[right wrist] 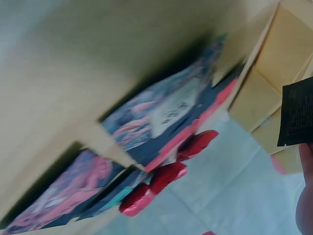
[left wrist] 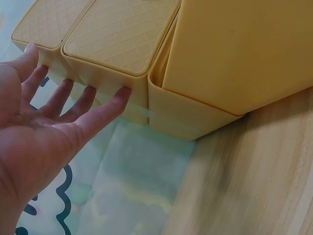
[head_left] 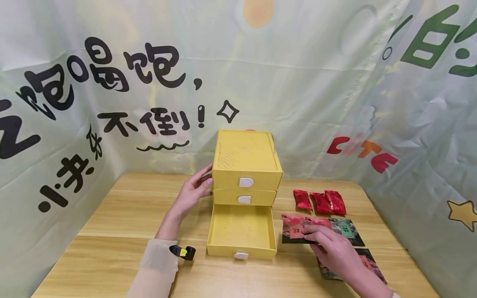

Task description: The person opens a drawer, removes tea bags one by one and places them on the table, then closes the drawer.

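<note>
A yellow three-drawer box stands mid-table with its bottom drawer pulled out and nothing lying inside. My left hand is at the box's left side; in the left wrist view its spread fingers touch the wall. To the right of the drawer, my right hand pinches a flat pink-and-black sachet by its edge. The sachet's dark back shows in the right wrist view. Beneath and beyond that hand lie more flat sachets, one with a green label and one with a pink label.
Several small shiny red packets lie behind the sachets. White tabs mark the drawer fronts. A printed cloth hangs around the back and sides of the wooden table.
</note>
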A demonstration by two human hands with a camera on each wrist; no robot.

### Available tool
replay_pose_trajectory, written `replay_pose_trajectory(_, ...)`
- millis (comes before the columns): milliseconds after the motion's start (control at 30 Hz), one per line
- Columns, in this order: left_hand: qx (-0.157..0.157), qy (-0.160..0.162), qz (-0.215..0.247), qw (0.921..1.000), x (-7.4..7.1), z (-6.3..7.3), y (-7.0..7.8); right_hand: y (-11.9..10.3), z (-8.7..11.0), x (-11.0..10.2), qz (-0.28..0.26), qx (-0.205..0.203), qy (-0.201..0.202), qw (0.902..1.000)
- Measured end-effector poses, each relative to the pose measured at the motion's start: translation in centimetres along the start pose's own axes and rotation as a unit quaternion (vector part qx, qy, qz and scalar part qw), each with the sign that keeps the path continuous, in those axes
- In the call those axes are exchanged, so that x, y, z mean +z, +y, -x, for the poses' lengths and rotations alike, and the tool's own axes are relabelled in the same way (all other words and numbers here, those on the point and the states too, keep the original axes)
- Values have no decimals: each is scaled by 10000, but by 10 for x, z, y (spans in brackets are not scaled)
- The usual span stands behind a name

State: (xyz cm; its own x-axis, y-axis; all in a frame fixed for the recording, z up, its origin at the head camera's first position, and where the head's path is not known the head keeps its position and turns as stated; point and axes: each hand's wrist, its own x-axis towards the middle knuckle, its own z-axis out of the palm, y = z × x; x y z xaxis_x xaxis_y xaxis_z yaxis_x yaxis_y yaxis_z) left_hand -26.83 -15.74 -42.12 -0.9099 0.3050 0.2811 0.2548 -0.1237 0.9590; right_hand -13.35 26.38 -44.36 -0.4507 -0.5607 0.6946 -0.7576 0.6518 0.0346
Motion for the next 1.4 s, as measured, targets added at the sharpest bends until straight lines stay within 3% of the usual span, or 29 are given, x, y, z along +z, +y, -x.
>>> replay_pose_trajectory(367,71,2,-47,10000,0,1,1,6,25,0,-118,-236,-329,9991)
replay_pose_trajectory(600,48,-6,-3,10000,0,1,-1,4,32,2,-390,-125,-616,9973)
replay_pose_trajectory(1000,56,-4,-30,10000,-1,1,-2,0,37,-1,-453,-190,-597,9970)
replay_pose_trajectory(1400,58,-37,-15,10000,0,0,-1,1,41,-6,-504,-6,-1590,9860)
